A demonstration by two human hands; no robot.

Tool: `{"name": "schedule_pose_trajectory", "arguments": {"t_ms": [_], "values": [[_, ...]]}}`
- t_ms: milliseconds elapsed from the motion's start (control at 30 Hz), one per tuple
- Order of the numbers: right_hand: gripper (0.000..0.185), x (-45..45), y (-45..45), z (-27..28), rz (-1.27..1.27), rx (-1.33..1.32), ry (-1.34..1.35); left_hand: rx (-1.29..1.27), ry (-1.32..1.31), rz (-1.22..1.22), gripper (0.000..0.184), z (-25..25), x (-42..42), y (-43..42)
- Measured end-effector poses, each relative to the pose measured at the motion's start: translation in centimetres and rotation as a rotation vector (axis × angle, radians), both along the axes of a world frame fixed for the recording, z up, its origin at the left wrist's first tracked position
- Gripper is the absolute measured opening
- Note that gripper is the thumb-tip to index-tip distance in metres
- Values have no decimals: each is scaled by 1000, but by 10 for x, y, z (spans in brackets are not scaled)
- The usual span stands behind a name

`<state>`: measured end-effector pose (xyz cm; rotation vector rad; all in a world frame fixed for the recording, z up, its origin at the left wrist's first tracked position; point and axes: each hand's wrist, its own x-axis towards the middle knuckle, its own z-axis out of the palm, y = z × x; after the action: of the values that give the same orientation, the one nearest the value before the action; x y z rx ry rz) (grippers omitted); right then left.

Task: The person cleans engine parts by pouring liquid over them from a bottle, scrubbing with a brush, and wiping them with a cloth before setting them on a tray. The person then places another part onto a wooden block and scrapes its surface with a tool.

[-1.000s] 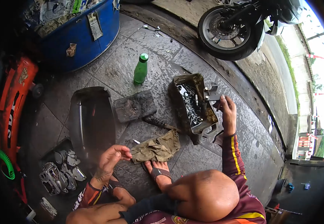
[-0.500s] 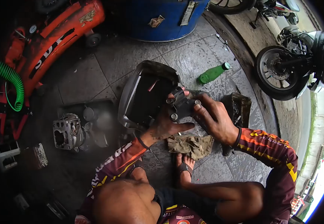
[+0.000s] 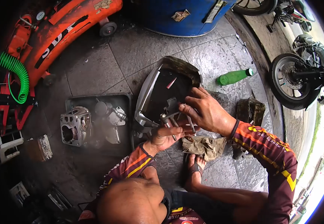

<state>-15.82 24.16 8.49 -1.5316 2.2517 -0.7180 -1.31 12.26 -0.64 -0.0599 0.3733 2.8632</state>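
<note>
Between my two hands is a dark metal bracket (image 3: 172,103) with several long bolts (image 3: 167,122) running through it, now seen partly from the side. My left hand (image 3: 165,137) supports it from below, its thumb lying along a bolt and its other fingers partly hidden. From above, my right hand (image 3: 209,112) pinches the bracket's right side with thumb and fingers. Just beyond the hands lies a dark open basin (image 3: 146,93) with a small red-and-white tube (image 3: 171,83) inside. A crumpled brown rag (image 3: 204,147) rests on the floor beneath my right hand.
A black tray (image 3: 126,106) on the left holds an engine cylinder block (image 3: 74,127) and other metal parts. A green bottle (image 3: 234,77) lies right of the basin, near a grimy container (image 3: 250,112). An orange compressor (image 3: 63,37), blue drum (image 3: 186,24) and motorcycle (image 3: 290,74) stand around.
The bracket has been turned so its bolts show lengthwise, and it sits lower. My left hand has rolled palm-up beneath it. The whole view has shifted, with surroundings appearing farther right.
</note>
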Motion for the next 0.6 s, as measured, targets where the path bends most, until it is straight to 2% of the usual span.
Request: {"name": "schedule_pose_trajectory", "arguments": {"t_ms": [67, 133, 167, 200, 267, 333, 400, 467, 500, 533, 600], "values": [[36, -2, -5, 0, 1, 34, -74, 53, -41, 38, 71, -1, 8, -8], [35, -3, -4, -11, -166, -19, -123, -182, -101, 195, 86, 0, 19, -32], [36, -3, 3, -21, -109, 121, 12, -236, -119, 236, 89, 3, 24, -46], [45, 7, 14, -29, -71, 270, 51, -296, -131, 279, 92, 6, 25, -60], [59, 34, 32, -35, 63, 539, -1, -376, -160, 333, 96, 11, 25, -78], [68, 52, 39, -41, 129, 700, -138, -372, -191, 330, 97, 11, 21, -86], [61, 63, 49, -59, 75, 654, -165, -359, -201, 326, 94, 2, 20, -85], [56, 64, 50, -68, -82, 406, -235, -345, -206, 331, 91, -9, 17, -83], [42, 60, 50, -71, -152, 279, -232, -442, -203, 348, 89, -14, 16, -82], [42, 54, 41, -69, -149, 275, -232, -540, -201, 368, 87, -15, 15, -81], [31, 45, 21, -66, -345, -43, -482, -622, -198, 373, 83, -16, 14, -80]]}}
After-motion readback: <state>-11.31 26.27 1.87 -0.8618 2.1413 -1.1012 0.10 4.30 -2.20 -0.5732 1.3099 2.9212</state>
